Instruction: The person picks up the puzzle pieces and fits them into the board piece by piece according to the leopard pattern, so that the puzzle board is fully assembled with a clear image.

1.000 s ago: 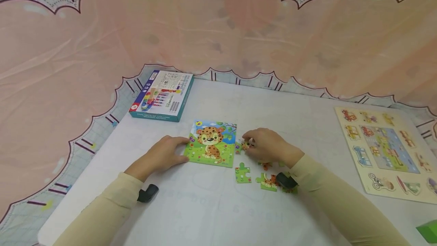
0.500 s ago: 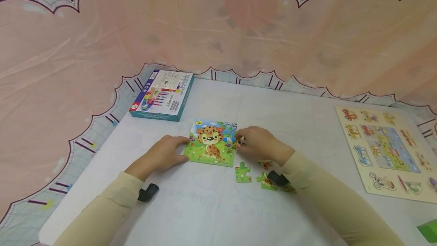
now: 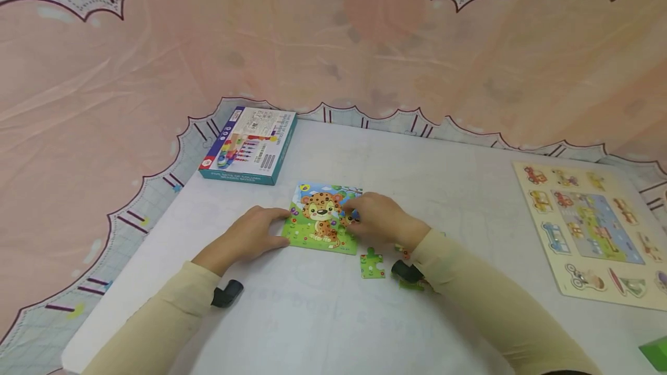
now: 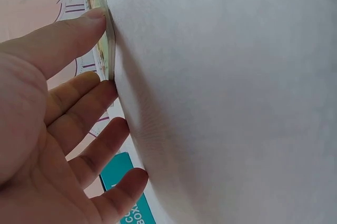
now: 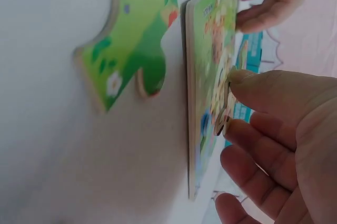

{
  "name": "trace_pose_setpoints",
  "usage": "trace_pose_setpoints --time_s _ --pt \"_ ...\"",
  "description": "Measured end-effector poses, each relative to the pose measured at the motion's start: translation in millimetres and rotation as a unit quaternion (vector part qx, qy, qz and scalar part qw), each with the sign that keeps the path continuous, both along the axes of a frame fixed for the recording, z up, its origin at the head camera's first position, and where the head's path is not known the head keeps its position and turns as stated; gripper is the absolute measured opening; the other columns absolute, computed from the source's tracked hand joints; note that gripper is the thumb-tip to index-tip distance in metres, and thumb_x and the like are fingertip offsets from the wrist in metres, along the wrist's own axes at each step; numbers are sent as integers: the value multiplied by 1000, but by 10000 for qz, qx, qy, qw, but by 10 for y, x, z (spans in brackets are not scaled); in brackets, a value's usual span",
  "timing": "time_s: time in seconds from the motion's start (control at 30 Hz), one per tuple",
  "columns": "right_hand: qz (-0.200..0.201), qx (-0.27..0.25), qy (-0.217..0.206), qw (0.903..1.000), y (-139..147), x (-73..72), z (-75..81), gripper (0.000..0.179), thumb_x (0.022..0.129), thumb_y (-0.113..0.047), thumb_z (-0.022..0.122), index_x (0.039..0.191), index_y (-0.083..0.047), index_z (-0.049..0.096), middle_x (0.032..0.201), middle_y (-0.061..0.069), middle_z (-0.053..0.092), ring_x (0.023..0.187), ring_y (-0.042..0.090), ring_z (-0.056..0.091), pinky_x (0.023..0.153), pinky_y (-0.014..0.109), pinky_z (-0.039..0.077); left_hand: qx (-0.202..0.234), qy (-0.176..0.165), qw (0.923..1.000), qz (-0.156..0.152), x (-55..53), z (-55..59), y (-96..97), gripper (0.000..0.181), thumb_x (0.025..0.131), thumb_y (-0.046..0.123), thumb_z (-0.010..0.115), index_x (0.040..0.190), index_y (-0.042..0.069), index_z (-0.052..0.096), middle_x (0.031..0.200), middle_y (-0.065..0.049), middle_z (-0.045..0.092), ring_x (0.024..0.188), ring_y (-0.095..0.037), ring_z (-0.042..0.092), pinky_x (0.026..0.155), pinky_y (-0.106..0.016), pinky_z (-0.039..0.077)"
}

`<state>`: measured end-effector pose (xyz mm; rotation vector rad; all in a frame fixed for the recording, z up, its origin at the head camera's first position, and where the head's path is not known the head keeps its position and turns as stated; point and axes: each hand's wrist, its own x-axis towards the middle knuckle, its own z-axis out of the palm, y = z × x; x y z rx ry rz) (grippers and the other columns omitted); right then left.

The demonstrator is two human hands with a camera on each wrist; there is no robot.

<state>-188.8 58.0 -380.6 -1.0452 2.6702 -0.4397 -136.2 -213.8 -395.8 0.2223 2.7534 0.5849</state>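
A square puzzle board (image 3: 304, 237) with a leopard cub picture lies flat on the table. My left hand (image 3: 245, 235) rests at its left side, thumb and fingers extended against the edge; in the left wrist view the thumb (image 4: 79, 32) touches that edge. Over the board's right side, my right hand (image 3: 388, 220) pinches a spotted puzzle piece (image 5: 220, 124) between thumb and finger, tilted above the picture. It is partly hidden by the fingers. A green puzzle piece (image 3: 370, 269) lies just below the board's right corner. More pieces (image 3: 411, 286) sit partly covered by the right forearm.
A flat teal-edged box (image 3: 250, 146) lies at the back left. At the right is a cream board (image 3: 594, 227) with vehicle pictures. A green block (image 3: 655, 353) shows at the lower right. A pink patterned curtain (image 3: 260, 45) hangs behind the white table (image 3: 292, 328).
My right hand has moved left with the spotted puzzle piece, from beside the board to over its right part. The left hand has stayed at the board's left edge.
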Motion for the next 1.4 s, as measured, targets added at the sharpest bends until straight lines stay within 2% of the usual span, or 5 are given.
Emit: trace_pose_setpoints --time_s 0.27,0.47,0.67,0.97,1.4 --pt "54 23 82 9999 -98 8 -31 31 92 -24 71 119 -9 69 111 2 70 100 21 62 86 39 53 -12 -21 10000 -2 10 0 3 62 88 26 79 142 7 56 140 -14 56 133 -38 45 109 -55 38" --pt "-90 23 -46 9999 -171 -9 -74 37 94 -26 70 125 -8 67 117 5 69 104 22 62 91 40 52 -25 -18 10000 5 15 1 1 62 87 26 79 142 7 57 140 -15 56 132 -38 46 109 -55 39" --pt "-273 -54 -121 9995 -230 -17 -117 36 93 -29 71 124 -9 67 115 5 69 104 23 61 91 41 52 -12 -15 10000 18 20 -8 -5 62 87 26 79 142 8 56 140 -14 56 132 -38 46 109 -55 39" --pt "-524 -97 -209 9984 -320 -24 -147 40 95 -30 69 129 -10 65 125 5 67 117 25 59 101 40 47 7 18 10000 55 25 3 -5 62 88 26 79 142 8 56 138 -15 56 130 -37 47 108 -55 39" --pt "-429 113 37 9990 -491 -43 -164 38 97 -29 62 132 -12 65 125 3 68 115 25 62 97 40 50 -2 -1 10000 60 21 -3 -10 62 88 27 78 142 9 56 139 -14 56 130 -37 46 108 -56 39"
